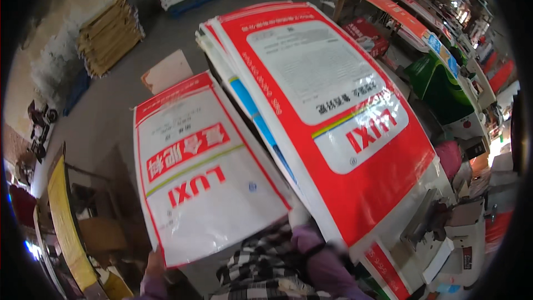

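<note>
A flat white fertilizer sack [194, 205] with red borders and a yellow-green stripe is stretched out in front of me. My left hand [156, 262] is closed on its near left corner. At the near right corner, my right hand [300, 218] is closed on the sack's edge, its fingers partly hidden and blurred. To the right lies a thick stack of red-and-white printed sacks [344, 189], beside my right forearm. Blue and white layers show along the stack's left side.
A grey and white machine [427, 216], perhaps for sewing, stands at the near right. More piles, including green sacks [438, 80], line the right side. A tan stack [111, 36] stands by the far-left wall. A yellow-edged table [65, 219] is at my left.
</note>
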The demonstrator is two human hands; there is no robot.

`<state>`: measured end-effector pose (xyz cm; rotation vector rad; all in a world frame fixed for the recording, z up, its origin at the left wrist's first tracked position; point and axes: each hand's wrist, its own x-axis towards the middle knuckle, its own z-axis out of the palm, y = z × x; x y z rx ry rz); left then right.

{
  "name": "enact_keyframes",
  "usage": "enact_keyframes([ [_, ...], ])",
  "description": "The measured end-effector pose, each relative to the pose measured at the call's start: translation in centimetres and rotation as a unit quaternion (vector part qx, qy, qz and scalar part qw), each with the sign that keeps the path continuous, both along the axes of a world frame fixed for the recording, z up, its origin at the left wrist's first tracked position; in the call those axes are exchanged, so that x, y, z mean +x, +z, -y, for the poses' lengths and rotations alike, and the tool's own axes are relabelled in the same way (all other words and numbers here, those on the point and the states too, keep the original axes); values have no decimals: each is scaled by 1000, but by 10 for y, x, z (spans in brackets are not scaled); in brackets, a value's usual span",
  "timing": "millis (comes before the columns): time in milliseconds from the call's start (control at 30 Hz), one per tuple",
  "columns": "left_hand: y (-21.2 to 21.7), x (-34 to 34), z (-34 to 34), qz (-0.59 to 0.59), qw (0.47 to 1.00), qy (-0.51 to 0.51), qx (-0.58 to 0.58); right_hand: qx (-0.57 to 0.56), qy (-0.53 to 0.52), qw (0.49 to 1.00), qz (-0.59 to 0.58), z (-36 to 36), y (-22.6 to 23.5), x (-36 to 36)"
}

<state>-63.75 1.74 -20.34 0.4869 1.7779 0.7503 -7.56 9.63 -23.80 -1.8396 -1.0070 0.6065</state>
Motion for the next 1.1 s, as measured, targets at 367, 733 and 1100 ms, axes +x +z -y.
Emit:
enact_keyframes([
  [367,34,155,-5,-331,840,-374,211,-43,62,997,-1,88,67,8],
  [733,98,405,-143,-144,730,-559,366,-118,-121,983,77,291,99,18],
  [1100,105,441,-153,-115,696,-608,364,-162,-196,967,-10,336,82,3],
])
